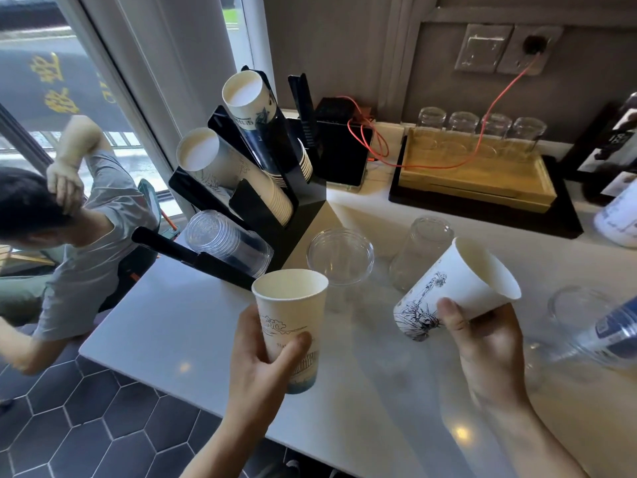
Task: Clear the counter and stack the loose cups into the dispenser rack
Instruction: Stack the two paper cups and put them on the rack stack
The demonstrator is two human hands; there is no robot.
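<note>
Paper cups fill both hands above the pale counter (179, 326). The left hand (262, 367) wraps its thumb and fingers round the lower half of a tall paper cup (293, 322), held upright with its mouth up, just in front of the black dispenser rack (296, 208). The right hand (482, 343) grips a shorter printed cup (448, 288) near its base, tipped so its mouth faces up and to the right. Each cup is held low on its body, likely so the rim stays free to slide into or over another cup. The rack leans its tubes back at a slant, mouths toward the person, so cups can be pushed in from the front: two upper tubes already hold stacks of paper cups (275, 191), and the lowest one holds clear plastic cups (227, 239). Both forearms reach in from the bottom edge, wrists bent slightly inward, the two cups well apart from each other. Several clear cups are loose on the counter: one upright (339, 257) just behind the tall cup, one upside down (420, 257) beside it, and more lying at the right edge, so much of the clearing looks undone. Next, I judge, each paper cup goes onto the matching stack. Another person sits at far left.
</note>
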